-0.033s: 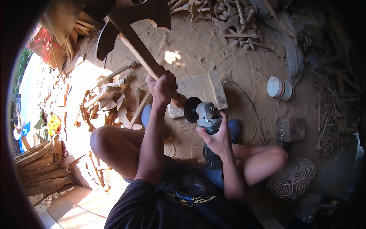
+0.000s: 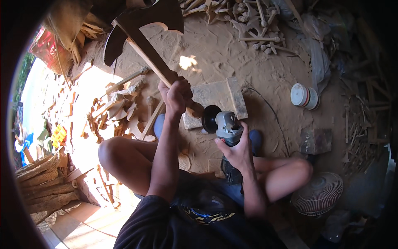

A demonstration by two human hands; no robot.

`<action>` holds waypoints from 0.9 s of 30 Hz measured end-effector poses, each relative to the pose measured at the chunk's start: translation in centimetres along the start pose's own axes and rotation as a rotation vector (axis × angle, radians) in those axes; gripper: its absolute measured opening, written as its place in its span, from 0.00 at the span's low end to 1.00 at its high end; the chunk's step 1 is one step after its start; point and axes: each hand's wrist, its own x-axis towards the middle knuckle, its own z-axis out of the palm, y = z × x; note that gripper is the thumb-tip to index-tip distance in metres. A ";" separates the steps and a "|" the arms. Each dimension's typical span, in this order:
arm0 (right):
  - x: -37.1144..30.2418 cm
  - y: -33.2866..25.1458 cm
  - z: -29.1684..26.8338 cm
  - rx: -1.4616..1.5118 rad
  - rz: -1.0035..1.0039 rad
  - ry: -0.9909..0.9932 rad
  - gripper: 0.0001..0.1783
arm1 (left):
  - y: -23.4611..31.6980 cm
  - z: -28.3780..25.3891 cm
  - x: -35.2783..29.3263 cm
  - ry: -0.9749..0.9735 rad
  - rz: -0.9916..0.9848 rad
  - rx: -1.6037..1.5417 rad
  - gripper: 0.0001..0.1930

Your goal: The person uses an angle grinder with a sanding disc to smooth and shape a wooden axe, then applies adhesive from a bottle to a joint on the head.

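My left hand [image 2: 177, 94] is wrapped round the handle of a wooden axe [image 2: 146, 53], whose broad double-bladed head rises toward the far left. The handle's lower end comes out below my fist, close to the disc. In my right hand [image 2: 239, 150] is an angle grinder [image 2: 229, 126], gripped round its body with the thumb along the side. Its dark round disc [image 2: 211, 119] faces left, beside the handle's end; whether the two touch I cannot tell. A flat slab [image 2: 217, 96] lies on the ground beyond the grinder, between my feet.
Carved wooden pieces [image 2: 118, 106] lie heaped at the left, and another pile [image 2: 259, 27] is at the far side. On the right are a white tub [image 2: 304, 96], a block [image 2: 316, 141] and a fan [image 2: 318, 194]. A black cable [image 2: 271, 108] curves over the sandy floor.
The grinder and my right hand have shifted slightly to the right. The axe head has moved a little left; my left hand has stayed almost in place.
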 end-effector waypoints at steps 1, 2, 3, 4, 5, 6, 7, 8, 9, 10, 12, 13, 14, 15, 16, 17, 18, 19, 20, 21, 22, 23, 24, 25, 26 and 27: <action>0.0 0.2 -0.1 0.002 0.000 0.002 0.50 | 0.1 -0.2 0.2 0.036 -0.020 -0.064 0.11; 0.0 0.6 -0.3 0.046 -0.041 0.010 0.51 | 0.1 -0.2 0.3 0.072 -0.011 -0.040 0.11; 0.1 0.7 -0.4 0.088 -0.084 0.015 0.52 | 0.0 -0.5 0.3 0.071 -0.009 -0.041 0.11; -0.1 0.3 -0.6 0.075 -0.061 0.001 0.54 | 0.0 -0.9 0.3 0.063 -0.024 -0.052 0.11; 0.0 0.4 -0.5 0.075 -0.063 0.001 0.54 | -0.1 -1.2 0.4 0.055 -0.038 -0.063 0.11; 0.1 0.6 -0.5 0.049 -0.061 -0.006 0.55 | -0.1 -1.0 0.4 0.054 -0.038 -0.062 0.11; 0.2 0.7 -0.4 0.024 -0.059 -0.013 0.56 | 0.0 -0.8 0.3 0.047 -0.041 -0.053 0.11; 0.1 0.7 -0.4 0.025 -0.059 -0.012 0.56 | 0.0 -0.6 0.2 0.041 -0.043 -0.045 0.11; 0.1 0.8 -0.3 0.018 -0.068 -0.033 0.57 | -0.1 -0.3 0.2 0.038 -0.044 -0.044 0.11; 0.0 0.8 -0.2 0.011 -0.076 -0.053 0.57 | -0.1 -0.1 0.1 0.041 -0.038 -0.025 0.12; 0.1 0.9 0.0 0.009 -0.090 -0.062 0.58 | -0.1 0.1 0.0 0.046 -0.033 -0.005 0.13; 0.1 0.9 0.1 0.005 -0.103 -0.073 0.58 | -0.1 0.2 0.0 0.046 -0.036 0.010 0.13; 0.0 0.8 0.1 0.005 -0.102 -0.074 0.58 | -0.1 0.2 0.0 0.046 -0.039 0.024 0.13; -0.2 0.5 0.1 -0.019 -0.068 -0.074 0.57 | -0.1 0.2 -0.1 0.045 -0.037 0.023 0.13; -0.4 0.3 0.0 -0.042 -0.034 -0.074 0.57 | 0.1 0.2 -0.1 0.055 -0.038 0.020 0.13; -0.4 0.5 0.0 -0.042 -0.036 -0.073 0.57 | 0.1 0.1 -0.1 0.064 -0.039 0.016 0.13; -0.3 0.6 0.0 -0.011 -0.075 -0.051 0.56 | 0.1 0.2 0.0 0.062 -0.040 0.016 0.13; -0.2 0.6 0.0 0.021 -0.115 -0.027 0.56 | 0.1 0.3 0.2 0.088 -0.048 -0.017 0.13; -0.1 0.6 0.0 0.022 -0.114 -0.025 0.56 | 0.0 0.4 0.2 0.113 -0.056 -0.050 0.13; 0.0 0.0 0.0 0.033 -0.127 -0.033 0.55 | -0.1 0.3 0.2 0.112 -0.057 -0.050 0.13; 0.0 -0.3 -0.1 0.045 -0.141 -0.042 0.55 | -0.2 0.3 0.1 0.103 -0.060 -0.052 0.13; 0.0 -0.1 -0.1 0.045 -0.140 -0.041 0.55 | -0.2 0.3 -0.1 0.095 -0.064 -0.054 0.13; 0.1 0.2 0.0 0.053 -0.130 -0.044 0.55 | -0.3 0.5 -0.2 0.091 -0.064 -0.053 0.13; 0.1 0.5 0.0 0.061 -0.120 -0.047 0.55 | -0.3 0.8 -0.4 0.056 -0.056 -0.017 0.12; 0.1 0.7 0.0 0.062 -0.120 -0.044 0.55 | -0.4 1.0 -0.6 0.020 -0.047 0.020 0.13; 0.2 0.8 0.0 0.050 -0.106 -0.056 0.56 | -0.6 1.0 -0.5 0.017 -0.047 0.019 0.13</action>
